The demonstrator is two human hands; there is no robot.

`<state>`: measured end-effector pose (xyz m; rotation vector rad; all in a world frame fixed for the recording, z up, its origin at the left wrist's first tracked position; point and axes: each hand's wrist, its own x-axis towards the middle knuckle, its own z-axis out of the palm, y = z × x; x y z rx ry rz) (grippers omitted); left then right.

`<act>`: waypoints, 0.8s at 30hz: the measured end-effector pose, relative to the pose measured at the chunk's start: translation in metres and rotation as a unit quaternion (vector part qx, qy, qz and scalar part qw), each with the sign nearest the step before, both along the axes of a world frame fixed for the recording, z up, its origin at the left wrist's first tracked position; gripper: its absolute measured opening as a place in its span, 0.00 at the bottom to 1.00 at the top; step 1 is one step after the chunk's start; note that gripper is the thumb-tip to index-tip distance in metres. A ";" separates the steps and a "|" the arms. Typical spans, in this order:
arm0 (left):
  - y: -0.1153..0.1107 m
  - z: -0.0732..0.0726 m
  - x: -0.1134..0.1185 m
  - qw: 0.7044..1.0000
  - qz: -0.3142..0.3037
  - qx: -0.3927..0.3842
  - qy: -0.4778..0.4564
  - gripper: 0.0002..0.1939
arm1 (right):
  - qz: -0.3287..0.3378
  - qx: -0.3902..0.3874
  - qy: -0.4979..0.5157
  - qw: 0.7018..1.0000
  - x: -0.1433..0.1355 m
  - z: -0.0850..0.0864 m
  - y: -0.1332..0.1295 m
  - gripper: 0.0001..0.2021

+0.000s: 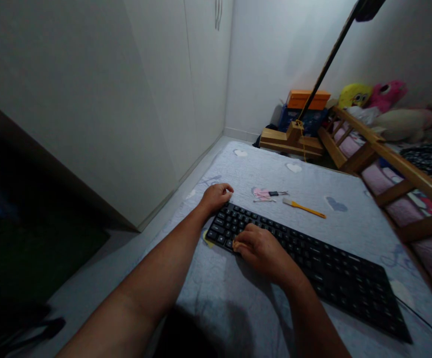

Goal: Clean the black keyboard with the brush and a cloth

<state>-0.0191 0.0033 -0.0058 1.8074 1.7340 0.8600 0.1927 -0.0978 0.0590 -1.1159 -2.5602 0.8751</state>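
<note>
A black keyboard (335, 263) lies at a slant across the patterned cloth surface, its left end nearest my hands. My right hand (262, 248) is closed on a small orange-tan cloth (241, 245), pressed against the lower keys near the left end. Part of that cloth is hidden under the fingers. At the keyboard's far left corner rests my left hand (217, 195), its fingers loosely curved and slightly apart, with nothing visible in them. Beyond the keyboard lie a yellow-handled brush (305, 208) and a few small pink-and-metal tools (263, 193), too small to name surely.
A pale wardrobe (156, 99) stands along the left. At the right runs a wooden bed rail (405, 164) with plush toys (387, 94) behind it. A wooden stand (290, 139) with a dark pole and an orange box (307, 99) are at the back. A cable (420, 315) trails off the keyboard's right end.
</note>
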 end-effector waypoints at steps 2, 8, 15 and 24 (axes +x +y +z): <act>0.000 0.000 0.000 1.000 -0.002 0.002 0.001 0.15 | -0.004 -0.004 0.005 1.000 0.001 0.002 0.000 0.11; 0.000 -0.002 0.000 1.000 -0.004 0.008 0.000 0.15 | -0.058 0.013 0.003 0.998 0.001 -0.001 0.002 0.10; 0.000 0.001 0.000 1.000 0.000 0.008 0.007 0.15 | -0.052 0.027 0.003 0.998 -0.003 -0.008 0.001 0.10; 0.000 0.003 0.001 1.000 -0.003 0.004 0.003 0.14 | -0.052 0.043 0.015 0.998 -0.005 -0.009 0.002 0.10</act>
